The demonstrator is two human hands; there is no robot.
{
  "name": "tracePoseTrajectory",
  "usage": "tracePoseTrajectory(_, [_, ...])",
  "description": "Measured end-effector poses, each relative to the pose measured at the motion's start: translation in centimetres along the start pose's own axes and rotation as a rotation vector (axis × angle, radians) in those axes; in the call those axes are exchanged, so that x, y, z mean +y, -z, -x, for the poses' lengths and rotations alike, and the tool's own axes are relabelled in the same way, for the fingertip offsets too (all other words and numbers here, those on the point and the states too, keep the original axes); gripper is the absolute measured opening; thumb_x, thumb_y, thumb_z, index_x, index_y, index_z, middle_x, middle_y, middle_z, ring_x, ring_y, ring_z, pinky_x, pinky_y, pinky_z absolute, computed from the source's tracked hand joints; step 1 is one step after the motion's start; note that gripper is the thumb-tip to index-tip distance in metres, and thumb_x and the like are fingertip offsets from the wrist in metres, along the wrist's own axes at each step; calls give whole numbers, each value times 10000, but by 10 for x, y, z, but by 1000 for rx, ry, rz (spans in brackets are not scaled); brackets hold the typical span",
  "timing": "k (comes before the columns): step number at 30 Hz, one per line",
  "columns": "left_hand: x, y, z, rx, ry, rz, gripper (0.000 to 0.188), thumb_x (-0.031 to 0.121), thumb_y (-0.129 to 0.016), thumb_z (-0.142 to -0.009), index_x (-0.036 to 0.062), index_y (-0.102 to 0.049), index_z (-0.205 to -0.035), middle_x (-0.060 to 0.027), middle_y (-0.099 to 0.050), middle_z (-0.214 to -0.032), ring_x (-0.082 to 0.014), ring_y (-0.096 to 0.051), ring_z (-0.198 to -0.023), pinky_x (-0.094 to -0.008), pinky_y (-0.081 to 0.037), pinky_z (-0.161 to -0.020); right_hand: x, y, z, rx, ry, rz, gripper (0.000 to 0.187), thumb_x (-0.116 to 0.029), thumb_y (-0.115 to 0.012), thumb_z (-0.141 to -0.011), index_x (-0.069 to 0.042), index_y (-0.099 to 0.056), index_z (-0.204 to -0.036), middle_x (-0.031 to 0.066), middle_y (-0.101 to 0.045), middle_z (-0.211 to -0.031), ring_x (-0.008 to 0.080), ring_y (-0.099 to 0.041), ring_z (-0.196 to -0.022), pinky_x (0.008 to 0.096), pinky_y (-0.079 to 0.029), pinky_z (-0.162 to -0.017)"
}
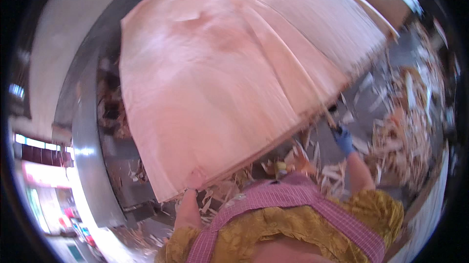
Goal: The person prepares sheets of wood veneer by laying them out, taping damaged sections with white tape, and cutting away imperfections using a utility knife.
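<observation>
Large, thin, pale pinkish wood veneer sheets (205,92) lie in an overlapping stack before me. At the near left corner of the stack, my left hand (197,179) rests on or at the edge of the top sheet. Its fingers blur into the pale wood. My right hand (343,140), in a blue glove with dark fingertips, is just off the near right edge. It is closed around the lower end of a narrow pale wooden stick (328,114), which slants away over the sheets. Motion smears its outline.
Wood scraps (403,141) are heaped on the right, with more strips under the stack's near edge. A grey metal beam (93,150) runs along the left side. Beyond it is a bright opening (46,175).
</observation>
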State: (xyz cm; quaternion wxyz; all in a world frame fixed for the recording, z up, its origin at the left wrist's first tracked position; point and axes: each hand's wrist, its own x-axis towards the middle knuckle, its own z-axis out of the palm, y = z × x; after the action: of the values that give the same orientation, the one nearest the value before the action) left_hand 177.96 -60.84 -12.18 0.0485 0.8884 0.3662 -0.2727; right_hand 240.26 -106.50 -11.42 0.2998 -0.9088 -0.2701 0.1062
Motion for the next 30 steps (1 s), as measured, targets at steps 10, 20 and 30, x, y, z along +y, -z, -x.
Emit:
tracePoseTrajectory(10, [44,60,-17,-24,151,529,752,442,-639,-850,114,-375,-1473,-277,-402,-1387,-409,-398,-1283,-461,-339,-1090,84,94,7,51,-363,248,322,-419,-639,-875,-131,-653,-1017,175,-671,-978,396,-626,-927,456,-498,-760])
tracePoseTrajectory(20, [62,84,-16,-18,300,432,695,518,-599,-834,148,-465,-1408,-223,-507,-1319,-396,-464,-1225,-472,-378,-1053,12,48,-32,325,-69,36,376,-413,-673,-865,-51,-656,-766,198,-630,-702,374,-616,-653,452,-473,-629])
tracePoseTrajectory(30, [48,75,1,-23,228,501,596,535,-534,-871,193,-511,-1359,-135,-518,-1377,-379,-461,-1263,-484,-363,-1076,-199,1,-184,76,59,148,529,-526,-542,-907,-16,-639,-807,234,-666,-829,422,-642,-824,516,-487,-736])
